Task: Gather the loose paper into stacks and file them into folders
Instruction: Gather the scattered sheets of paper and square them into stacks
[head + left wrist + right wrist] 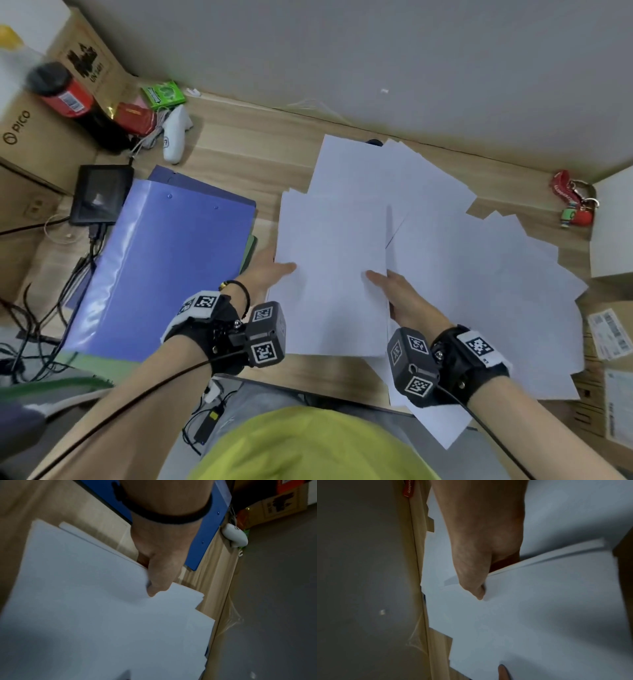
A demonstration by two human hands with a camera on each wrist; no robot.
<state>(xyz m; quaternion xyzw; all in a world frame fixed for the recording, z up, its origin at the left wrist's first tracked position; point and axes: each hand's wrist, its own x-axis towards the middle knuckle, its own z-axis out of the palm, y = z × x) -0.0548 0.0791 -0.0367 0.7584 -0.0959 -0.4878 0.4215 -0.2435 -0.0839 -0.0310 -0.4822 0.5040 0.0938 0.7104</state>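
Two hands grip one stack of white paper (330, 274) by its side edges: left hand (265, 270) at 9 o'clock, right hand (407, 298) at 3 o'clock, each thumb on top, fingers hidden beneath. Loose sheets (479, 274) fan out under the stack towards 3 o'clock. Blue folders (164, 260) lie at 9 o'clock on the wooden desk (246, 150). Cardboard boxes (41, 137) stand at 10 o'clock; grey wall (342, 51) at 12 o'clock
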